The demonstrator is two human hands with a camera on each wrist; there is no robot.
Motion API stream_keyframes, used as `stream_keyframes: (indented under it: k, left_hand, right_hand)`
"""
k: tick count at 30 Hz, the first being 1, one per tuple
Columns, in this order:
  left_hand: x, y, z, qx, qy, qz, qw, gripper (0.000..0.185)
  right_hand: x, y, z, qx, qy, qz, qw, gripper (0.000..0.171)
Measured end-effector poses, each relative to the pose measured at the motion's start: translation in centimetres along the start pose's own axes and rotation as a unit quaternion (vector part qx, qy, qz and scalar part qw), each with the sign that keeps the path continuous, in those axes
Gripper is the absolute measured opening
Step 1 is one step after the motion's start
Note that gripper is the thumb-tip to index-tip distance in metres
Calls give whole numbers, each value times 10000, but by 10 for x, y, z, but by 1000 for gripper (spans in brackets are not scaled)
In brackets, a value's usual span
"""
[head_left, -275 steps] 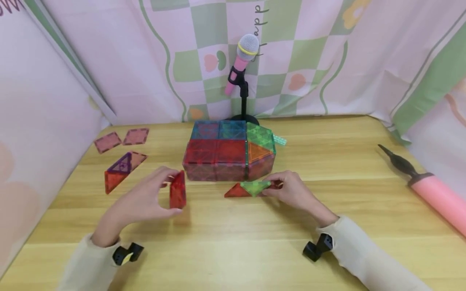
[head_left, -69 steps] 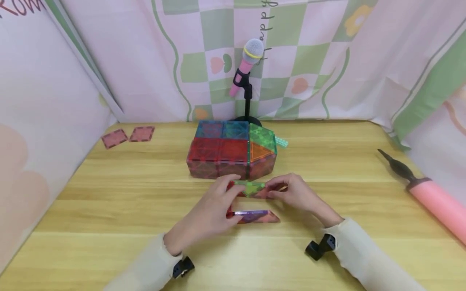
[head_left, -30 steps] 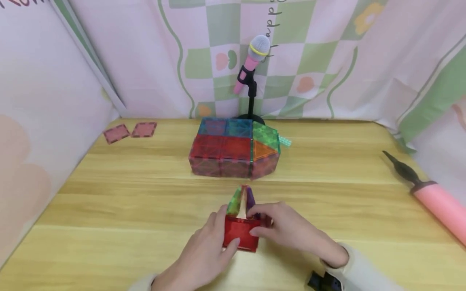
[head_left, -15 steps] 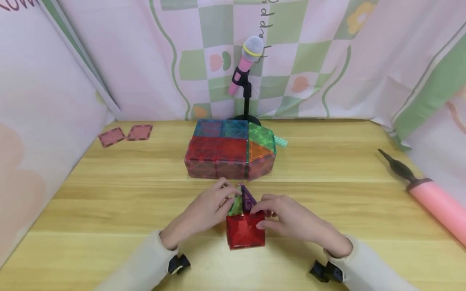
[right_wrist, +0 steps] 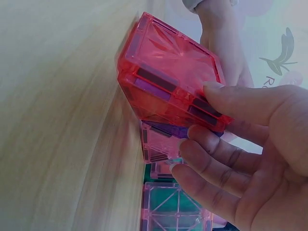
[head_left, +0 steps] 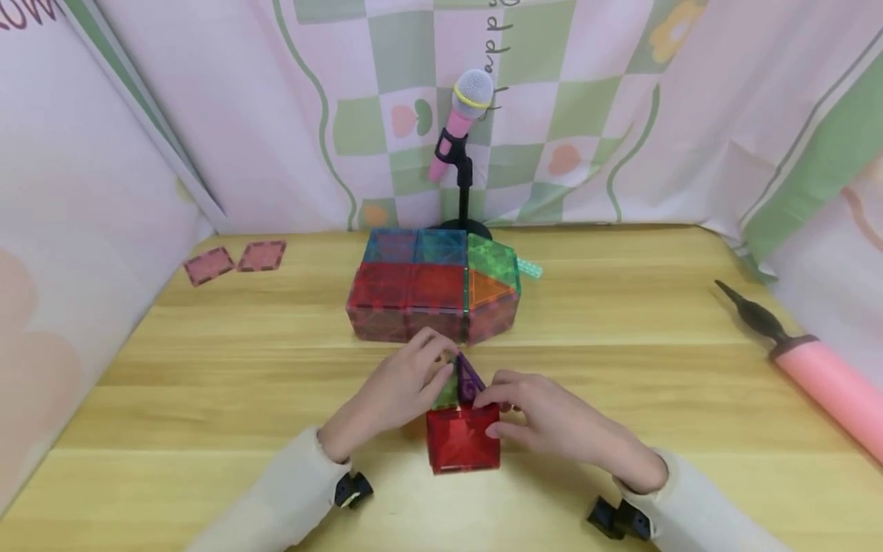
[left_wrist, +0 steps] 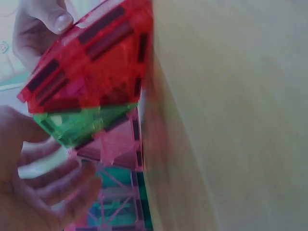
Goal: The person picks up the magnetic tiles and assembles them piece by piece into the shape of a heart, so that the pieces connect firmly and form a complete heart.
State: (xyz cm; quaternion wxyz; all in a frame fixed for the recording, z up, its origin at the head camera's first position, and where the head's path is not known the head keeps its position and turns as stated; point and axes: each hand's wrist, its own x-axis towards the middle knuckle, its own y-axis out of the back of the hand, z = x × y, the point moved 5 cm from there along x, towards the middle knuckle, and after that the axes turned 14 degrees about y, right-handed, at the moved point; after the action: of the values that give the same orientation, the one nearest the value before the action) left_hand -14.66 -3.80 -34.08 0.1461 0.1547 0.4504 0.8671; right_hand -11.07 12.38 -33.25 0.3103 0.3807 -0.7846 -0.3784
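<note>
L hand (head_left: 407, 387) & R hand (head_left: 545, 418) both pinch red tile box (head_left: 462, 438); green (head_left: 448, 392) & purple tiles (head_left: 471, 381) on top.

Upright red-tiled block (head_left: 462, 438), green-purple peak

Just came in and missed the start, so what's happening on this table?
A person is putting together a small build of see-through magnetic tiles on a wooden table. Both hands grip it: the left hand holds the side with the green triangle, and the right hand pinches the side with the purple triangle, above a red square tile at the front. Behind it stands a larger finished tile box, with a toy microphone at the back and a pink pump to the right.
</note>
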Motion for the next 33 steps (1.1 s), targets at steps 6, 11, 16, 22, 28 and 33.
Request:
stream_keyframes:
  k: [6, 11, 16, 22, 28, 33]
  left_hand:
    - [12, -5, -6, -1024, 988, 55, 9898, 24]
    - [16, -5, -6, -1603, 1334, 500, 9767, 14]
    - [17, -4, -2, -1625, 1317, 875, 9740, 10]
    - [18, -3, -1, -1503, 1432, 1021, 9729, 8]
    - [18, -5, -4, -1434, 1569, 906, 9729, 11]
    - [19, -5, -4, -1406, 1597, 825, 9736, 12]
  right_hand:
    - [0, 0, 0, -67, 12, 79, 9999, 22]
    - [2, 0, 0, -119, 27, 100, 9999, 21]
    - [4, 1, 0, -189, -12, 124, 9997, 21]
    - [4, 1, 1, -156, -61, 80, 9998, 20]
    - [4, -2, 3, -64, -102, 31, 9999, 20]
    - [3, -3, 3, -184, -149, 65, 9997, 20]
